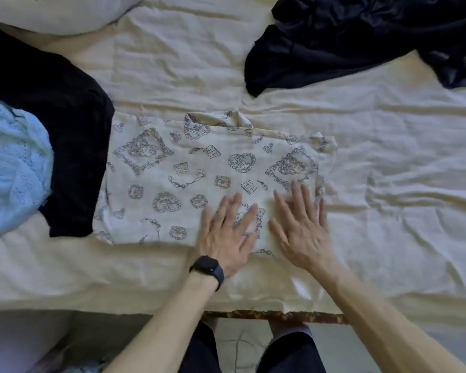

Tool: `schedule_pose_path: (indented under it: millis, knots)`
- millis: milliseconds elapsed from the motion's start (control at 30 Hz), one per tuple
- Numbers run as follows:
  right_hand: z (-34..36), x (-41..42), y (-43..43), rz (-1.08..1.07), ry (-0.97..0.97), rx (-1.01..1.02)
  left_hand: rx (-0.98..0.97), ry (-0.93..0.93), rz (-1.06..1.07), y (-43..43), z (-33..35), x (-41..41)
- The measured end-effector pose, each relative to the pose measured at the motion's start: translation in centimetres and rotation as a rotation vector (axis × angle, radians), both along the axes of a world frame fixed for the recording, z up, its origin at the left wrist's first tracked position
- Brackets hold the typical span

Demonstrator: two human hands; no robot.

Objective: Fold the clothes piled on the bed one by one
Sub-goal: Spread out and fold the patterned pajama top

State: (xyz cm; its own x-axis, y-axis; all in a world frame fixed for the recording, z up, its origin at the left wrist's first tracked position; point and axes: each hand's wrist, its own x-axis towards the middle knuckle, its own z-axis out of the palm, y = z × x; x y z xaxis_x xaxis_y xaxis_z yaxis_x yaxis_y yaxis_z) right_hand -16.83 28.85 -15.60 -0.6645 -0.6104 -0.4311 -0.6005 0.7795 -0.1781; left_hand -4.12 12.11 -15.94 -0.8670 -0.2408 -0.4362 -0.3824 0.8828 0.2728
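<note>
bed sheet [388,184]: cream woven cloth, matt, heavily creased.
printed garment [172,184]: thin cream cloth, matt, dark line print of hearts and frames. Lies mostly smooth, with a few soft wrinkles at the far edge.
black garment [65,117]: dense cloth, dead matt, no texture visible.
light blue piece [11,162]: openwork cloth with eyelet holes, rough-looking, matt.
dark navy garment [361,36]: thin, semi-sheer fabric, faint sheen on the folds.
pillow [51,12]: pale cloth, smooth, matt.
watch [207,267]: black, strap matt and rubbery-looking, face slightly glossy.
bed edge trim [275,316]: brown, patterned, somewhat shiny. Can't confirm the material.
</note>
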Motion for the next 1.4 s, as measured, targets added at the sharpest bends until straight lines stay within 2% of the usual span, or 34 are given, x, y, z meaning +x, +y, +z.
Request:
schedule_pose_path:
  millis: [67, 167, 300, 400, 467, 567, 633, 700, 800, 867, 1000, 1067, 1133, 1267, 1400]
  knots:
    - [-0.8, -0.3, 3.0, 0.038, -0.029, 0.071, 0.016, -0.036, -0.031, 5.3, 0.2, 0.5]
    - [-1.2, -3.5, 7.5, -0.132, -0.057, 0.170, 0.006, -0.118, -0.062, 10.0, 0.5, 0.5]
    - [-0.7, -5.7, 11.9, -0.256, -0.093, 0.211, -0.036, -0.236, 0.002, 12.9, 0.9, -2.2]
    - [0.0, -5.1, 14.0, -0.289, -0.167, 0.210, -0.039, -0.258, -0.034, 13.8, 1.4, -4.6]
    - [0.2, -4.7, 14.7, -0.291, -0.207, 0.199, -0.074, -0.182, -0.074, 13.6, 2.0, -5.7]
    - [0.4, -4.8, 14.6, -0.306, -0.239, 0.177, -0.155, 0.063, -0.079, 13.2, 3.4, -6.6]
    - [0.7, -5.4, 14.3, -0.318, -0.275, 0.175, -0.057, 0.213, 0.053, 12.8, 3.8, -7.0]
    - [1.3, -6.1, 13.6, -0.330, -0.305, 0.177, 0.130, 0.168, 0.375, 12.1, 4.1, -7.7]
    - [2.8, -7.2, 12.0, -0.492, -0.312, -0.003, 0.344, 0.088, 0.905, 10.3, 4.4, -8.3]
    - [3.8, -7.9, 10.4, -0.649, -0.390, -0.156, 0.454, 0.092, 1.077, 8.6, 4.5, -8.1]
    - [5.4, -9.2, 5.3, -1.014, -0.782, -0.380, 0.503, 0.137, 0.985, 6.8, 5.8, -7.6]
    - [5.6, -9.8, 2.8, -1.152, -1.013, -0.416, 0.473, 0.190, 0.849, 6.7, 6.9, -7.5]
    - [5.4, -10.4, 0.6, -1.213, -1.157, -0.392, 0.442, 0.233, 0.742, 6.7, 8.0, -7.1]
    - [5.1, -11.8, -3.2, -1.305, -1.142, -0.419, 0.475, 0.275, 0.746, 5.4, 10.0, -6.1]
    - [5.6, -12.5, -6.3, -1.246, -1.056, -0.370, 0.628, 0.349, 0.976, 1.9, 11.3, -4.5]
